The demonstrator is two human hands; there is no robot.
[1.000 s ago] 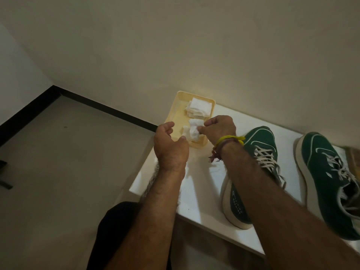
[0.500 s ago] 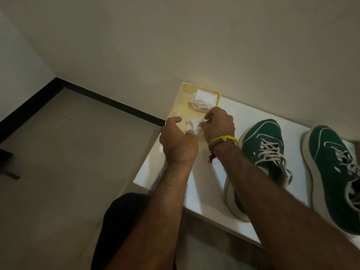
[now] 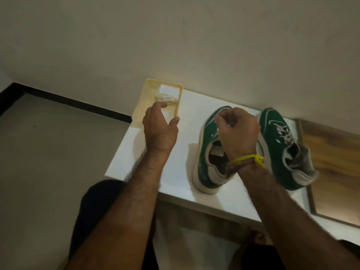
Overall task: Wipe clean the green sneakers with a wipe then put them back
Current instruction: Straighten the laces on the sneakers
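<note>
Sneakers point(image 3: 276, 149) lie under, perhaps touching, right hand point(image 3: 236, 131).

The right hand point(image 3: 236, 131) has left the yellow tray point(image 3: 140, 106) and now sits above the left green sneaker point(image 3: 206, 152), fingers curled; any wipe in it is not discernible. The left hand point(image 3: 159, 127) has loosened, fingers spread over the tray's near end.

Bare strip of white shelf point(image 3: 185, 145) between yellow tray point(image 3: 141, 106) and left sneaker point(image 3: 206, 152); wall point(image 3: 194, 45) close behind.
</note>
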